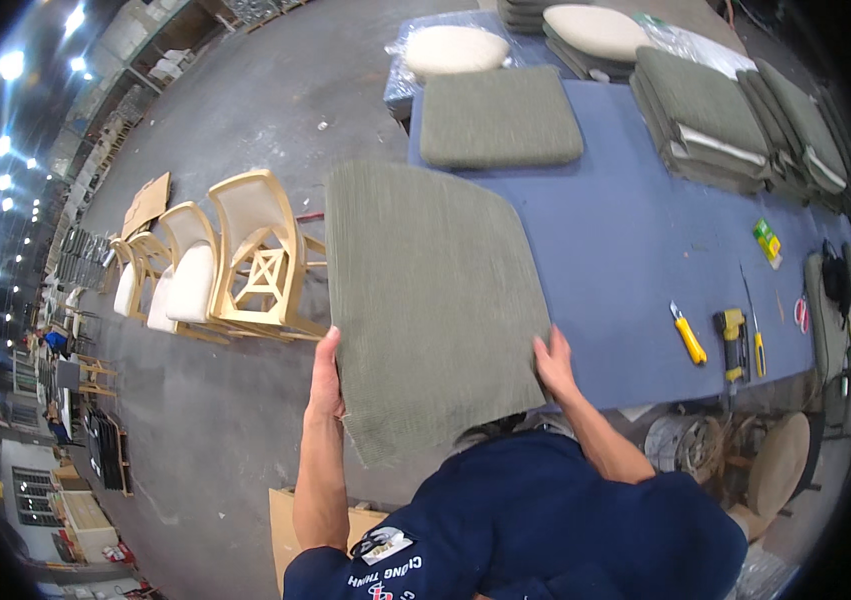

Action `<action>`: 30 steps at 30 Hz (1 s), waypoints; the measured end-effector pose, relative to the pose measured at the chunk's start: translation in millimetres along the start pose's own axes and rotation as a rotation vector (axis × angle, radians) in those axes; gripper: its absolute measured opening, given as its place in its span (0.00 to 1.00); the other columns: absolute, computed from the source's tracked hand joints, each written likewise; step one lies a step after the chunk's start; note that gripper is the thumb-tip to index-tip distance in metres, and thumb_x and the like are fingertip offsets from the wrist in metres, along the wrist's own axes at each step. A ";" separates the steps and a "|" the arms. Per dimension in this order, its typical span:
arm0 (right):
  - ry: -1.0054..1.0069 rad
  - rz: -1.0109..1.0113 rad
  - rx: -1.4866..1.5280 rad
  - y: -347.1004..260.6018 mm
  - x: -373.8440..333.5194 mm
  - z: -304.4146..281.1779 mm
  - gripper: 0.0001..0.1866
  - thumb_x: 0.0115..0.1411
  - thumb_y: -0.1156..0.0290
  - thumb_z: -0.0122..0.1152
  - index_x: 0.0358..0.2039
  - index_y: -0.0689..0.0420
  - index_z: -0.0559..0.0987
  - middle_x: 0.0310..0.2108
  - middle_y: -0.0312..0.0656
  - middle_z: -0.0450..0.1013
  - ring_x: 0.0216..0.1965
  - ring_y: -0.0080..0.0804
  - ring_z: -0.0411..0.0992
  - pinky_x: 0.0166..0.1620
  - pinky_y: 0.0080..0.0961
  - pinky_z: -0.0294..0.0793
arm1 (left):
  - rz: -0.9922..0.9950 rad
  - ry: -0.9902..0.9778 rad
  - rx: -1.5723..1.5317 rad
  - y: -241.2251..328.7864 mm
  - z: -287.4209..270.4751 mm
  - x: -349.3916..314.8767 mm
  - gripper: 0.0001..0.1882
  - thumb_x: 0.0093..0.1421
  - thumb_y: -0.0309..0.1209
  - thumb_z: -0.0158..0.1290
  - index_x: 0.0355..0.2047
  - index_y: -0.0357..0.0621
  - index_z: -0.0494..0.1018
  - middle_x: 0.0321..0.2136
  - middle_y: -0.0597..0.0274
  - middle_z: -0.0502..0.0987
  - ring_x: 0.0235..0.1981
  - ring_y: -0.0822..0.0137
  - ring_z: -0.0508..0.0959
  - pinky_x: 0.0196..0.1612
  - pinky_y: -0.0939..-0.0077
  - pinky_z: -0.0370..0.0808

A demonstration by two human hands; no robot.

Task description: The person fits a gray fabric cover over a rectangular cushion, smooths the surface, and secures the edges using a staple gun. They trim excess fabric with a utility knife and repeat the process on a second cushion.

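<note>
A grey-green fabric seat cushion (435,300) is held up in front of my body, its broad face toward me. My left hand (327,372) grips its left edge, thumb along the side. On the opposite edge, my right hand (555,362) is closed with the thumb up. The fingers of both hands are mostly hidden behind the cushion. Frayed threads show at its lower left corner. Beyond it, a second green cushion (500,118) lies flat on the blue-covered table (625,270).
Stacked green cushions (700,115) fill the table's far right. A yellow-handled knife (688,338), a yellow and black power tool (732,345), a screwdriver (758,350) and red-handled scissors (801,314) lie near the right. Wooden chairs (260,260) stand on the floor at left.
</note>
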State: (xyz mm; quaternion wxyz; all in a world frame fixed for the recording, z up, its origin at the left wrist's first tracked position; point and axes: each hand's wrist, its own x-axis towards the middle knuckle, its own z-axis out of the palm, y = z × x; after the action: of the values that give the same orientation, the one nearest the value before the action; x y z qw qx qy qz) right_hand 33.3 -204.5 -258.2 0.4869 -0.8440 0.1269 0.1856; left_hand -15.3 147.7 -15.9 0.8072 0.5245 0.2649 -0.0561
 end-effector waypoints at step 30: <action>-0.199 -0.646 0.426 -293.4 -14.9 -40.7 0.44 0.77 0.39 0.37 0.78 0.62 0.50 0.80 0.50 0.47 0.80 0.40 0.42 0.78 0.34 0.45 | 0.672 -0.375 -0.157 8.9 95.9 -5.6 0.44 0.73 0.65 0.26 0.79 0.62 0.24 0.81 0.62 0.31 0.80 0.48 0.38 0.76 0.38 0.39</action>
State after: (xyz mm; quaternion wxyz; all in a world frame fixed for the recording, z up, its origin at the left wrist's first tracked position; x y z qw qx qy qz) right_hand 143.5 -94.5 -5.7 0.6942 -0.6986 -0.1572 0.0736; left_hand 18.6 66.5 23.8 0.8526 0.4995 -0.0704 0.1367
